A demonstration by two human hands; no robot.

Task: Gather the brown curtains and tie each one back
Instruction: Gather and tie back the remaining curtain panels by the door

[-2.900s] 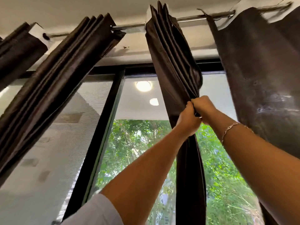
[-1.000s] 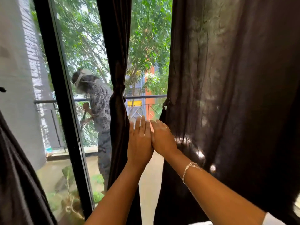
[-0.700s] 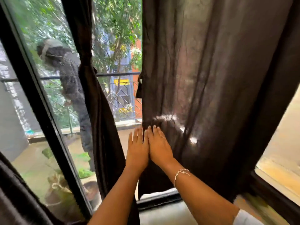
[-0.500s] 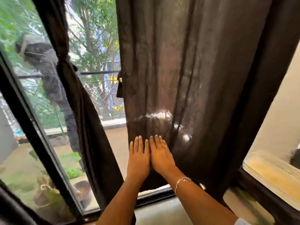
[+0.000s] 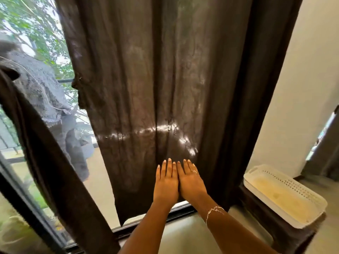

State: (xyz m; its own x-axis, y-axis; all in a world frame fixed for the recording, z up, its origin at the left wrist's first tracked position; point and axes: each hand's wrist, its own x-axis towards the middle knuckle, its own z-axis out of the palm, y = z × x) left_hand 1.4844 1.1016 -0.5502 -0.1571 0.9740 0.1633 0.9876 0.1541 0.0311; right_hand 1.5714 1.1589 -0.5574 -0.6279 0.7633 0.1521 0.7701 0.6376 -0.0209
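A wide brown curtain (image 5: pixel 165 79) hangs spread out in front of the window, filling the middle of the view down to near the floor. My left hand (image 5: pixel 166 182) and my right hand (image 5: pixel 190 180) lie side by side, fingers straight, flat against its lower part, holding nothing. A small fabric tie (image 5: pixel 78 85) hangs at this curtain's left edge. To the left, a second brown curtain (image 5: pixel 45 162) is gathered into a narrow bundle and slants down to the floor.
A white perforated basket (image 5: pixel 286 197) sits on a dark stand at the right, by the white wall. A black window frame (image 5: pixel 27 204) runs along the left. Beyond the glass a person (image 5: pixel 45 99) stands on a balcony with trees behind.
My hands left the gathered curtain high up and moved down and right onto the spread curtain. Over the last second they slid lower along it, pressed flat together.
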